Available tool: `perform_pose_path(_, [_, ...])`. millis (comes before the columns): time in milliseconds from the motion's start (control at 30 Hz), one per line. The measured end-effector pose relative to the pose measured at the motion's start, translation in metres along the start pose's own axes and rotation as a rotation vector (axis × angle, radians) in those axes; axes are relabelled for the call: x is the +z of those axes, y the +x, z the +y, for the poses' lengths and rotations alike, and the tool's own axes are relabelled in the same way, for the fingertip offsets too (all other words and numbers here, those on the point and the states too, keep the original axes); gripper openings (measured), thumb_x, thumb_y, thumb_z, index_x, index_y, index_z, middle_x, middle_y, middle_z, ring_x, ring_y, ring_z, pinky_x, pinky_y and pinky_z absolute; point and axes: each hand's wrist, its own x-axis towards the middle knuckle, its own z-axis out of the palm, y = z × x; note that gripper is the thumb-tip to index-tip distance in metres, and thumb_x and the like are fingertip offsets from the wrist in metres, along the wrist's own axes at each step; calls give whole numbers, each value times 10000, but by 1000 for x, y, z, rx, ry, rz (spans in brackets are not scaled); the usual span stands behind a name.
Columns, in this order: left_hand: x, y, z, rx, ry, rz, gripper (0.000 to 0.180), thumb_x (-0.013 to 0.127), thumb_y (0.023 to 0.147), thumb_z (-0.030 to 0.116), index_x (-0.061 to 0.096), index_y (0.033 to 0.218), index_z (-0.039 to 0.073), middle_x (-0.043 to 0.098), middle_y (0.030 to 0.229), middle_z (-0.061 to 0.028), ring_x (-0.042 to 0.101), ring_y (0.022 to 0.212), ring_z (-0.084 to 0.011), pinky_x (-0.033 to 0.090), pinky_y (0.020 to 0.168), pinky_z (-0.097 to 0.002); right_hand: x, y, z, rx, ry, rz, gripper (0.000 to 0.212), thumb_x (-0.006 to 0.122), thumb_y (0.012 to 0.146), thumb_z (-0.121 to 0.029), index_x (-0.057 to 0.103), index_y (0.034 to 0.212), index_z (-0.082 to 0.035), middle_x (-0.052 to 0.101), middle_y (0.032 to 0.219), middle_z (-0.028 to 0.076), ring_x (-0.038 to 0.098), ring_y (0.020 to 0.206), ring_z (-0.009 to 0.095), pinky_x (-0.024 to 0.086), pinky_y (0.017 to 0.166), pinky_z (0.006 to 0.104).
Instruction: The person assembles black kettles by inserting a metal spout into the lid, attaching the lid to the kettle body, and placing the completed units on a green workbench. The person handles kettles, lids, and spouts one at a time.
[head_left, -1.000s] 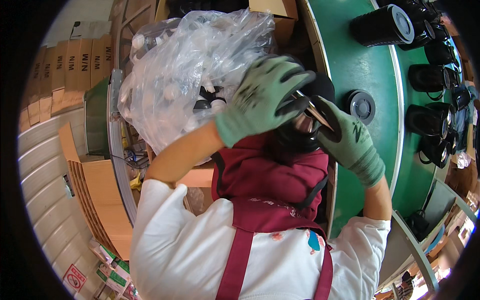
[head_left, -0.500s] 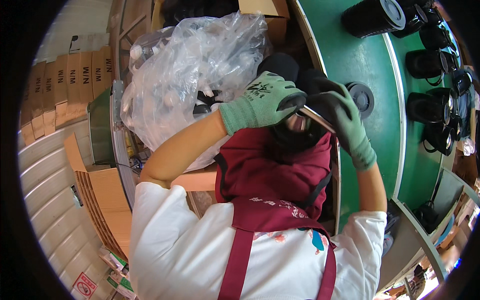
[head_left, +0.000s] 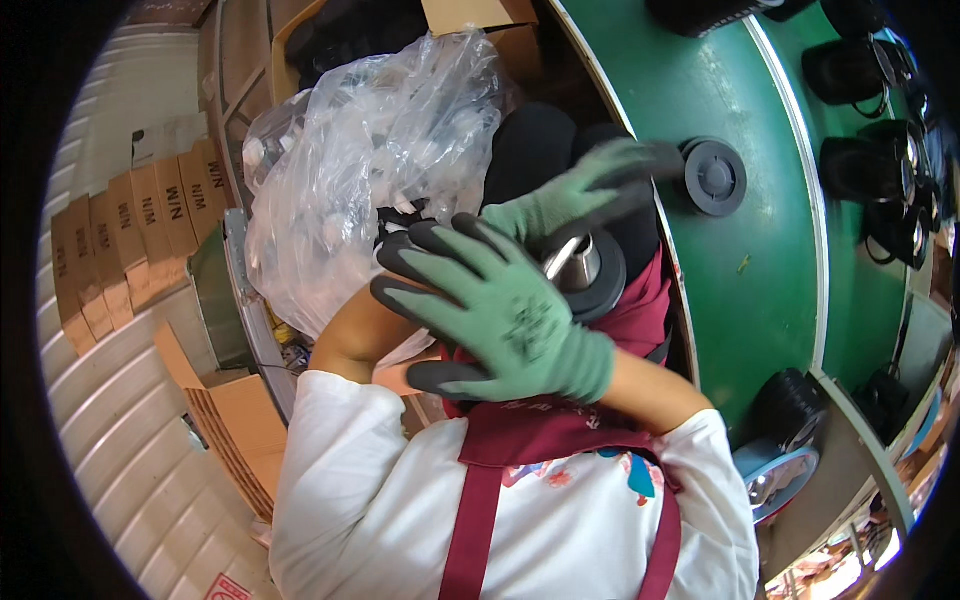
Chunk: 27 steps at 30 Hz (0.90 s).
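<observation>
My left hand (head_left: 590, 195), in a green glove with dark fingertips, stretches across toward the green work surface, its fingers extended and smeared by motion. They come close to a round black lid (head_left: 715, 177); contact is unclear. In front of that arm crosses my right hand (head_left: 500, 315), gloved alike, fingers spread and nothing in them. A black round piece with a shiny steel centre (head_left: 582, 268) lies at my lap beside both hands, partly hidden. A slim metal bar (head_left: 560, 258) shows next to the steel.
A clear plastic bag (head_left: 370, 170) of small pale and black parts stands at left, by an open carton (head_left: 470, 15). Several black mugs (head_left: 865, 165) line the far right. Folded cardboard (head_left: 130, 235) leans at the left wall. A blue-rimmed container (head_left: 785, 485) is at lower right.
Both hands have left the black and steel piece, which now rests at my lap. My left hand has gone right toward the lid; my right hand has swung left over it and spread.
</observation>
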Motion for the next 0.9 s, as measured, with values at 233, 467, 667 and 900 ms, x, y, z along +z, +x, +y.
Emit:
perform_pose_path(233, [-7,-3,19,-92,474,471,747,651,891,232,354,1549,44,488,1410,-194,491,1242,-423,388,1067,-511,-73,-32,100,268,-428,682,384,583,967,-220,643,1284,-12,612,1333,203,537,1304,365,384,1151,473])
perform_pose_path(467, [-53,-49,26,-710,255,-183,403,666,851,291,650,1120,-9,692,1122,-223,683,1074,-346,557,873,-431,-28,-28,144,241,-526,115,288,554,998,-304,708,1138,-103,672,1192,110,544,1264,342,342,1161,500])
perform_pose_path(667, [-32,-42,109,-919,712,-169,541,727,801,380,593,1145,-16,704,919,-135,689,832,-244,557,725,-374,-6,-14,162,116,-695,32,256,522,1006,-297,708,1087,-141,680,1116,76,574,1152,331,391,1083,494])
perform_pose_path(900, [-39,-46,91,-510,725,-192,521,725,801,301,553,1157,-38,627,1031,-266,656,949,-412,529,817,-487,-16,-29,156,385,-570,140,289,550,985,-350,730,1078,-145,708,1053,59,600,1068,315,410,1025,471])
